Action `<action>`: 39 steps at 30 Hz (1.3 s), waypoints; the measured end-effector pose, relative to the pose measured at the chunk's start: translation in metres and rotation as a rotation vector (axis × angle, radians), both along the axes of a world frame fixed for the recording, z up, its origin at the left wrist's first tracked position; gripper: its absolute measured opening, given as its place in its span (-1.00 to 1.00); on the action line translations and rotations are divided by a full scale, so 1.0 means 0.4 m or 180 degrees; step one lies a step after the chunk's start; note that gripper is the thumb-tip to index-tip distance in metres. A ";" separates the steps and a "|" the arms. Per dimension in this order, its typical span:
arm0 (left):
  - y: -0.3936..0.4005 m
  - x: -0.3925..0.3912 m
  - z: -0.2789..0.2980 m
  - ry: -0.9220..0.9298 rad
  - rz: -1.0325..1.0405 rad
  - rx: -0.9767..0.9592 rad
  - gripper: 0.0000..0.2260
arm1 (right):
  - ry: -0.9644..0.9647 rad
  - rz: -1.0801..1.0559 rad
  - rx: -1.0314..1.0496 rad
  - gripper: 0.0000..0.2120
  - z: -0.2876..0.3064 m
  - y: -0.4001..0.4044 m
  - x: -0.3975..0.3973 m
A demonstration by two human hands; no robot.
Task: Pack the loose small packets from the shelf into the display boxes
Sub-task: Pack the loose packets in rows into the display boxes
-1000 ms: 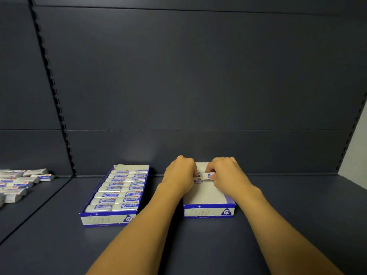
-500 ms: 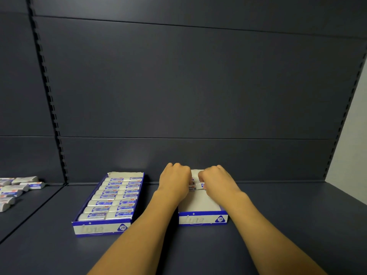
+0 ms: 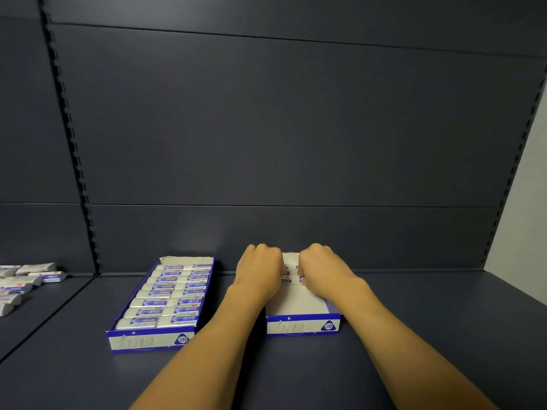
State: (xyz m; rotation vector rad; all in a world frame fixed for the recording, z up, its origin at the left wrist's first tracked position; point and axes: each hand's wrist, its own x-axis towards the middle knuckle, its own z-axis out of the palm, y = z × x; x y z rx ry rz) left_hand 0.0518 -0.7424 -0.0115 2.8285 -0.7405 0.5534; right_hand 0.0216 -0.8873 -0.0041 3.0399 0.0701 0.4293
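This looks like a shop aisle: a dark metal shelf (image 3: 414, 321) backed by panels and slotted uprights (image 3: 74, 149) at 10 o'clock, with a filled blue-and-white display box (image 3: 148, 341) at 8 o'clock and loose packets (image 3: 26, 279) at 9 o'clock.

Both boxes (image 3: 151, 343) (image 3: 302, 326) are white with blue edges and a blue "2B" triangle in front. The packets (image 3: 165, 294) are white with blue-and-red labels. The shelf (image 3: 414, 306) is dark slate blue.
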 end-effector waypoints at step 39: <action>0.446 -0.222 0.149 0.0332 0.0993 0.0066 -0.73 | 0.0061 0.0770 0.0874 -0.61 0.157 0.118 -0.154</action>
